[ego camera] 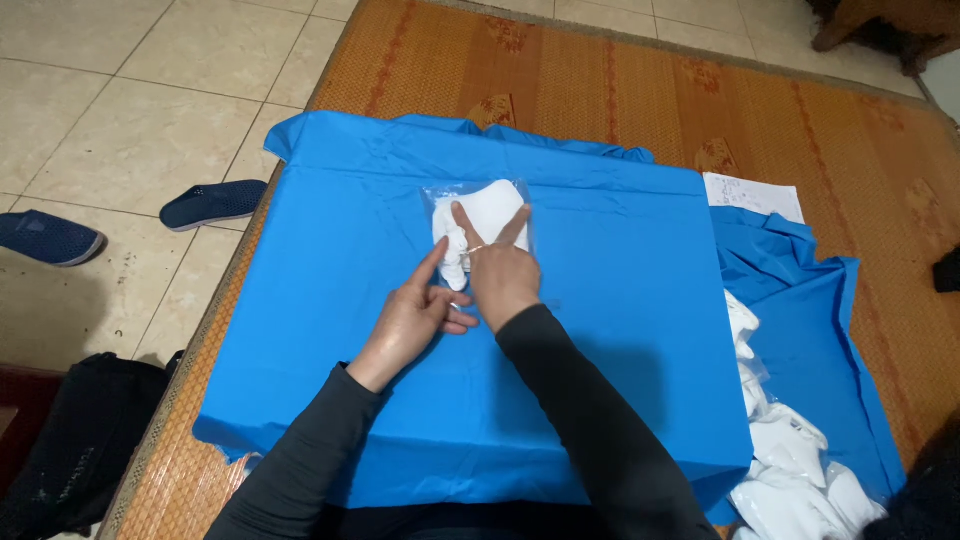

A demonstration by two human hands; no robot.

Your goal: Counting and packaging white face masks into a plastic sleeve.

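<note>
A clear plastic bag (pixel 484 212) holding a folded white cloth item lies flat on a blue cloth (pixel 620 300) spread over a raised surface. My right hand (pixel 500 272) rests on the bag's near edge, with two fingers spread apart and pressing on the plastic. Just to its left, my left hand (pixel 415 315) has its index finger stretched toward the bag's lower left corner, where a white roll of fabric sticks out. Both arms wear dark long sleeves. Neither hand grips anything.
A woven orange mat (pixel 600 80) covers the floor under the blue cloth. Several white bagged items (pixel 790 460) lie piled at the right on more blue cloth, with a white paper sheet (pixel 752 196) behind. Two dark blue slippers (pixel 212 203) sit on the tiles at left, a black bag (pixel 80 440) near them.
</note>
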